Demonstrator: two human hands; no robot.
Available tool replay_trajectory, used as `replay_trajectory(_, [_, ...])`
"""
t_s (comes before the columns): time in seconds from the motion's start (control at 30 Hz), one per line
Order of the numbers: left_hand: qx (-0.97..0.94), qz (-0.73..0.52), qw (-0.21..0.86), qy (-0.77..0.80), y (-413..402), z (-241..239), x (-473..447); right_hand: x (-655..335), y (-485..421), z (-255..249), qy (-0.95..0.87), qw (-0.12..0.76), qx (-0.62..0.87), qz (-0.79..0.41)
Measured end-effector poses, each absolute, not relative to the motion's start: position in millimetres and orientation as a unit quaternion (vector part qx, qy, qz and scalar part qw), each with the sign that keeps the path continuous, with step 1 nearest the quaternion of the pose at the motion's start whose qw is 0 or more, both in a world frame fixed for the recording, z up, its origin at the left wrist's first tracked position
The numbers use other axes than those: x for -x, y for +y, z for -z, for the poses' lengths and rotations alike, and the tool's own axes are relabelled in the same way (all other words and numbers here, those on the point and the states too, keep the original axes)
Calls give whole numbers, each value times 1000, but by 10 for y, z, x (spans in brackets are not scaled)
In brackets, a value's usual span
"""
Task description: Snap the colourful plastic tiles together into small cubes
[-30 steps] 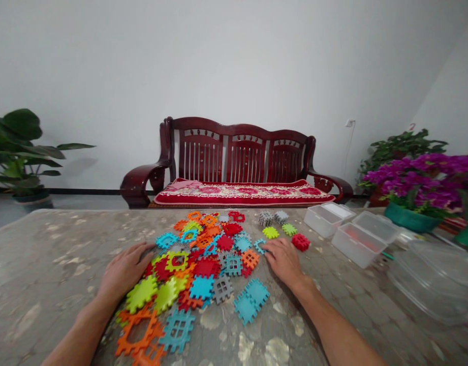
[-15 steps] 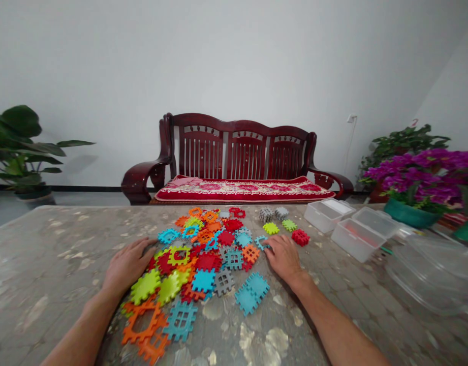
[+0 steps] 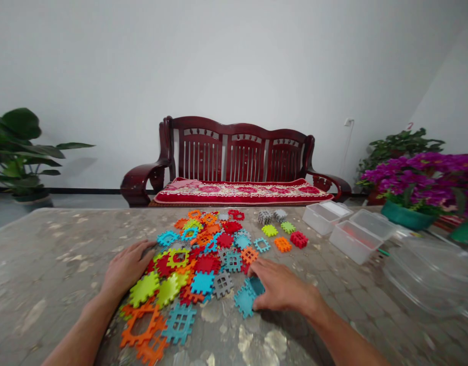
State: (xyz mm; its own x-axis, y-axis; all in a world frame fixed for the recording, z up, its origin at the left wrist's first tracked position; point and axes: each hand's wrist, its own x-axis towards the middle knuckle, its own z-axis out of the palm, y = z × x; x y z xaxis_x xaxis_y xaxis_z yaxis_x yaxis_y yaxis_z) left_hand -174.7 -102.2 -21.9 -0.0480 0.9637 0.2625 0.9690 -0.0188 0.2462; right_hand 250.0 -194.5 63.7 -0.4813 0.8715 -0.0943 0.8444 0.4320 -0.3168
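Observation:
My right hand curls over one of two teal notched plastic tiles at the near right of the heap, its thumb and fingers at opposite edges. Part of that tile is hidden under the fingers. On the other side, my left hand lies flat on the table with fingers stretched, its fingertips against the heap's left edge. Between both hands spreads a heap of interlocking tiles in red, orange, blue, grey and lime, such as a lime tile, a grey window tile and an orange frame tile.
Beyond my right hand sit a blue frame tile, an orange stack, a red stack and grey stacks. Clear plastic boxes, a transparent lid and a flowerpot stand to the right. A wooden bench is behind.
My right hand has come nearer from the blue frame tile to the teal tiles. The orange stack, hidden before, now shows. My left hand stays put.

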Motion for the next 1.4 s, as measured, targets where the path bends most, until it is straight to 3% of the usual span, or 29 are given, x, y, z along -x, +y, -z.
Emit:
replay_trajectory(0.23, [696,186,7,-693,-1026,213,1744,-2574,-1868,-643,-816,61,555,-150])
replay_trajectory(0.47, [690,189,0,-698,-1021,225,1746,-3137,-1553,-557,-661,142,657,-335])
replay_trajectory(1.1, [690,186,-4,-699,-1013,227,1763,-2785,-1739,-662,-750,-2,654,-99])
replay_trajectory(1.4, [690,189,-3,-699,-1024,224,1755,-2834,-1683,-512,-765,30,639,-72])
